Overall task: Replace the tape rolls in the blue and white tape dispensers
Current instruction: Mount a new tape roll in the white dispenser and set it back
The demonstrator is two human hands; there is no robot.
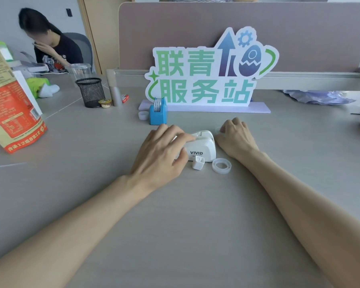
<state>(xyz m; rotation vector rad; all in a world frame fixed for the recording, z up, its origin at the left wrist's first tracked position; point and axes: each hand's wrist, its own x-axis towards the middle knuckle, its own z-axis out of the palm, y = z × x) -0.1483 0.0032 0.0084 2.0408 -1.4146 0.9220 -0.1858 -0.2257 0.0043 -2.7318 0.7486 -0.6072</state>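
Observation:
The white tape dispenser (202, 147), marked VIVID, lies in the middle of the desk. My left hand (164, 150) rests on its left part and grips it. My right hand (236, 138) sits just right of it, fingers curled around a clear tape roll (218, 129) that barely shows. A small white plastic piece (198, 162) and an empty white tape core (221, 166) lie in front of the dispenser. Behind stands the blue tape dispenser (158, 113) with a roll in it. A small white ring (143, 115) lies to its left.
A standing sign (206, 75) with green characters is behind the dispensers. A black mesh pen cup (90, 92) and a large orange bag (10, 104) are at left. A person sits at the far left desk. Crumpled purple plastic (318, 96) lies far right.

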